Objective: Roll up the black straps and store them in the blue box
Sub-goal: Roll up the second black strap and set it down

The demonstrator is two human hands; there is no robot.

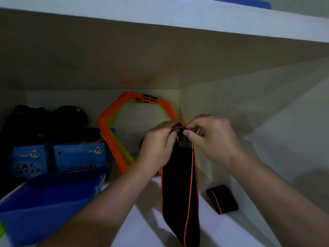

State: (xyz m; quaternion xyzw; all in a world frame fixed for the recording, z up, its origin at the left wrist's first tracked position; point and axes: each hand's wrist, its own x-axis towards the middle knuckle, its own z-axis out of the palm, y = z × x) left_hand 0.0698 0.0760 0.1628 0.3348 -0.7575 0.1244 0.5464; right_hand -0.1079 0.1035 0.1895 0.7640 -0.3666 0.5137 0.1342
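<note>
Strap (179, 184), black, orange-edged: top end pinched by fingers (189, 133) of left hand (156, 145) and right hand (211, 139), raised so its length hangs free to the shelf (142, 229), likely for starting the roll. Rolled strap (222, 199) at 4 o'clock; box (35, 223), open-topped, at 8 o'clock.

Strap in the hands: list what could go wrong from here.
1. The left hand and right hand pinch only the top end of the strap. Its long tail hangs free, so the roll may start crooked or loose.
2. The tail hangs close to the rolled strap on the shelf and could brush it out of place during rolling.
</note>
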